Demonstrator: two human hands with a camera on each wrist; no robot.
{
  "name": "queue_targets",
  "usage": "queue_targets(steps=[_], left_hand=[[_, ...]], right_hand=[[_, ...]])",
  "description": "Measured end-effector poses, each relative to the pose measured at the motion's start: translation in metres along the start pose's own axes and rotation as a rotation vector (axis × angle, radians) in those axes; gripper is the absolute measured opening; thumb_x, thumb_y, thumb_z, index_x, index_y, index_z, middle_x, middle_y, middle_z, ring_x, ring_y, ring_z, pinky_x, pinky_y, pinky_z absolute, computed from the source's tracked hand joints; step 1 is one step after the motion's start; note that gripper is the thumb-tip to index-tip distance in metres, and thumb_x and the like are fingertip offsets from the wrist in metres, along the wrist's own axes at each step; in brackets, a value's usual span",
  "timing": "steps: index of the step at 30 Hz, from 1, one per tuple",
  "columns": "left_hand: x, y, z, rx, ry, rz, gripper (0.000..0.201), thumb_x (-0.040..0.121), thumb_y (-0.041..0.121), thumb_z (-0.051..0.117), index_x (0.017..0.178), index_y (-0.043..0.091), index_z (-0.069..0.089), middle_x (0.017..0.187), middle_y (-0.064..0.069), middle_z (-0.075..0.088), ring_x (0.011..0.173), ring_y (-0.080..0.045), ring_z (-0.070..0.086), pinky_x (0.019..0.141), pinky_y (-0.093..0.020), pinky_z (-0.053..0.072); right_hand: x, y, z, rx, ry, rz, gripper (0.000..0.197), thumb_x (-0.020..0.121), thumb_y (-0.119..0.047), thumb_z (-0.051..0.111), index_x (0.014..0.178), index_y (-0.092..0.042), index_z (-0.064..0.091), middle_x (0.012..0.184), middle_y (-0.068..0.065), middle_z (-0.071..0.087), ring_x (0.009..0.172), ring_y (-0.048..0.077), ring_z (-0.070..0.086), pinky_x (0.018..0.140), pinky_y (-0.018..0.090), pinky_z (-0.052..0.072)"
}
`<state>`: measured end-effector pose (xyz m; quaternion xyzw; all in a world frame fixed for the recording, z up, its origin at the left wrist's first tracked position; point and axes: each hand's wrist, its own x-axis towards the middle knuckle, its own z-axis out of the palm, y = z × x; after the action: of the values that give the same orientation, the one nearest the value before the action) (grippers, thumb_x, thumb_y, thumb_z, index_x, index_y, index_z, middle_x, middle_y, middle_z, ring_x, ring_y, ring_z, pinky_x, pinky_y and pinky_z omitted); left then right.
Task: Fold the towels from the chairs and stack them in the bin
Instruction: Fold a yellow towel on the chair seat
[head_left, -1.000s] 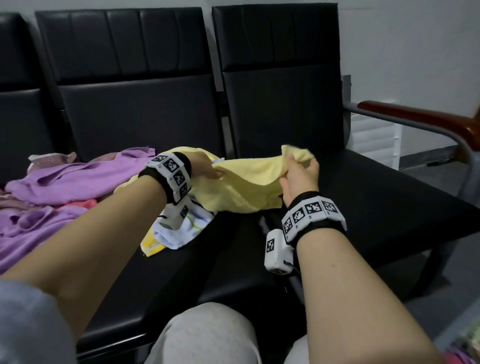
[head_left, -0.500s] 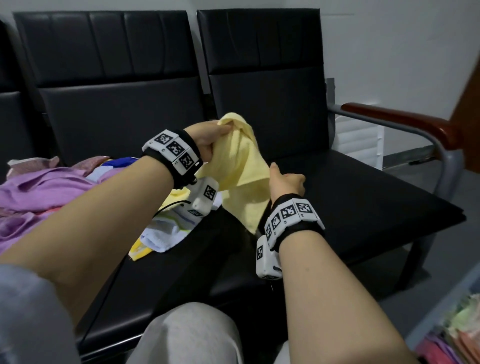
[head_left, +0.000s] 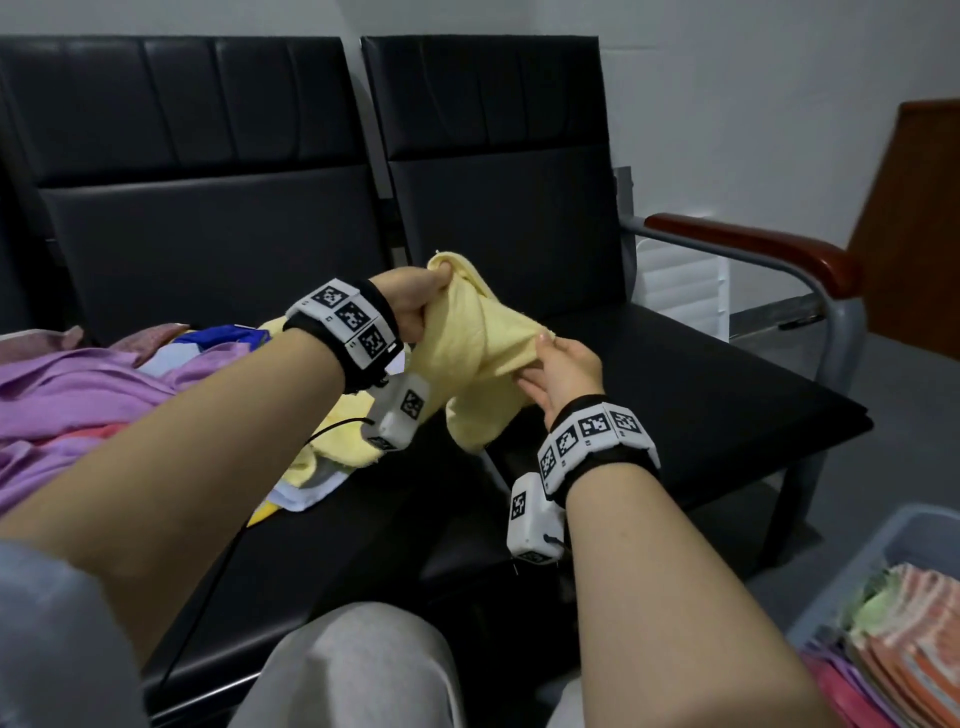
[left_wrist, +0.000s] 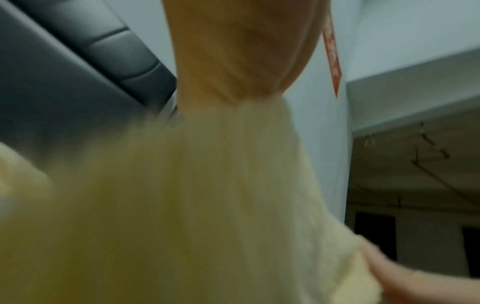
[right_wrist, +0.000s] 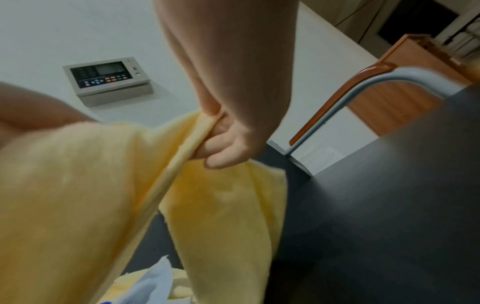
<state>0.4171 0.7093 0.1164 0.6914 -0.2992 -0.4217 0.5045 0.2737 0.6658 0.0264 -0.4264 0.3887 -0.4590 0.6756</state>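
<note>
Item: yellow towel, held in the air above the seat of the right-hand chair, bunched and draped, not yet flat.

Left hand: fingers are closed round the upper corner of the towel, which is raised to roughly 12 o'clock of the cloth; the left wrist view is blurred, and only cloth gathered below the hand is made out.

Right hand: a lower edge is pinched between thumb and curled fingers, at about 4 o'clock of the left hand; this is shown plainly in the right wrist view.

Change noted: half a second ago the right hand was lying open beside the hanging cloth; an edge is now taken. A second ago the towel was stretched level between both hands; it is now hung from the raised left corner.

Meaning, as judged: corners are being sought so that a fold can be started.

Also listed: unfolded pile on the seat at 9 o'clock; bin at 5 o'clock, folded towels already stacked within.
</note>
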Motion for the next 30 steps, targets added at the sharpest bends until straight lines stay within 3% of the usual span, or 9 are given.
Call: queue_targets(steps=[4, 7, 10, 13, 16, 19, 21, 25, 30], left_hand=[[0.006, -0.014, -0.013, 0.123, 0.009, 0.022, 0.049, 0.104, 0.034, 0.031, 0.139, 0.000, 0.037, 0.138, -0.016, 0.049, 0.128, -0.029, 0.047, 0.096, -0.038, 0.041], [0.014, -0.022, -0.024, 0.211, 0.062, 0.036, 0.049, 0.102, 0.037, 0.039, 0.135, 0.001, 0.045, 0.124, -0.016, 0.058, 0.113, -0.030, 0.057, 0.094, -0.041, 0.047], [0.020, -0.029, -0.033, 0.302, 0.127, 0.039, 0.052, 0.091, 0.043, 0.058, 0.120, -0.001, 0.057, 0.107, -0.013, 0.066, 0.098, -0.026, 0.064, 0.091, -0.044, 0.052], [0.020, -0.031, -0.036, 0.289, 0.120, 0.005, 0.050, 0.082, 0.043, 0.070, 0.112, 0.004, 0.063, 0.108, -0.010, 0.067, 0.100, -0.024, 0.065, 0.089, -0.040, 0.054], [0.019, -0.032, -0.038, 0.138, 0.062, -0.062, 0.039, 0.084, 0.038, 0.070, 0.111, 0.011, 0.063, 0.110, -0.008, 0.064, 0.097, -0.021, 0.063, 0.086, -0.035, 0.053], [0.020, -0.032, -0.039, 0.067, 0.104, -0.073, 0.026, 0.095, 0.033, 0.057, 0.110, 0.012, 0.057, 0.097, -0.004, 0.057, 0.080, -0.015, 0.056, 0.062, -0.029, 0.052], [0.025, -0.031, -0.038, 0.054, 0.169, -0.045, 0.022, 0.098, 0.032, 0.052, 0.096, 0.011, 0.056, 0.086, -0.002, 0.055, 0.072, -0.013, 0.053, 0.049, -0.024, 0.051], [0.044, -0.028, -0.049, -0.005, 0.322, 0.046, 0.031, 0.096, 0.036, 0.052, 0.073, 0.015, 0.052, 0.075, -0.001, 0.048, 0.063, -0.016, 0.046, 0.068, -0.030, 0.041], [0.048, -0.024, -0.059, 0.078, 0.435, 0.069, 0.032, 0.092, 0.033, 0.062, 0.073, 0.009, 0.053, 0.071, -0.004, 0.050, 0.060, -0.017, 0.049, 0.062, -0.030, 0.044]], right_hand=[[0.004, 0.000, -0.015, -0.086, 0.207, -0.046, 0.012, 0.097, -0.030, 0.051, 0.098, -0.019, 0.056, 0.103, 0.005, 0.063, 0.096, 0.026, 0.064, 0.089, 0.046, 0.054], [0.005, 0.001, -0.028, -0.126, 0.305, -0.016, 0.026, 0.099, -0.031, 0.048, 0.112, -0.012, 0.059, 0.113, 0.011, 0.063, 0.102, 0.030, 0.062, 0.093, 0.047, 0.052], [0.006, -0.001, -0.037, -0.175, 0.365, 0.004, 0.031, 0.100, -0.030, 0.046, 0.120, -0.009, 0.057, 0.119, 0.013, 0.062, 0.108, 0.032, 0.061, 0.095, 0.044, 0.051], [0.008, -0.002, -0.045, -0.213, 0.409, 0.012, 0.033, 0.101, -0.028, 0.044, 0.124, -0.007, 0.054, 0.122, 0.013, 0.060, 0.114, 0.031, 0.058, 0.090, 0.037, 0.046], [0.007, -0.001, -0.053, -0.259, 0.445, 0.004, 0.033, 0.102, -0.027, 0.042, 0.125, -0.005, 0.052, 0.124, 0.015, 0.059, 0.116, 0.031, 0.057, 0.084, 0.033, 0.042], [0.007, -0.001, -0.061, -0.366, 0.494, 0.010, 0.033, 0.103, -0.025, 0.041, 0.125, -0.002, 0.050, 0.126, 0.017, 0.057, 0.116, 0.032, 0.056, 0.076, 0.030, 0.034], [0.007, -0.002, -0.063, -0.446, 0.512, -0.002, 0.032, 0.103, -0.024, 0.041, 0.125, -0.001, 0.048, 0.128, 0.018, 0.056, 0.117, 0.032, 0.055, 0.075, 0.029, 0.034], [0.006, -0.006, -0.069, -0.497, 0.537, 0.005, 0.032, 0.103, -0.025, 0.041, 0.125, -0.003, 0.047, 0.127, 0.018, 0.055, 0.115, 0.033, 0.056, 0.074, 0.031, 0.036], [0.001, -0.022, -0.072, -0.424, 0.568, 0.032, 0.028, 0.099, -0.030, 0.049, 0.117, -0.010, 0.050, 0.116, 0.011, 0.058, 0.106, 0.028, 0.059, 0.072, 0.033, 0.041]])
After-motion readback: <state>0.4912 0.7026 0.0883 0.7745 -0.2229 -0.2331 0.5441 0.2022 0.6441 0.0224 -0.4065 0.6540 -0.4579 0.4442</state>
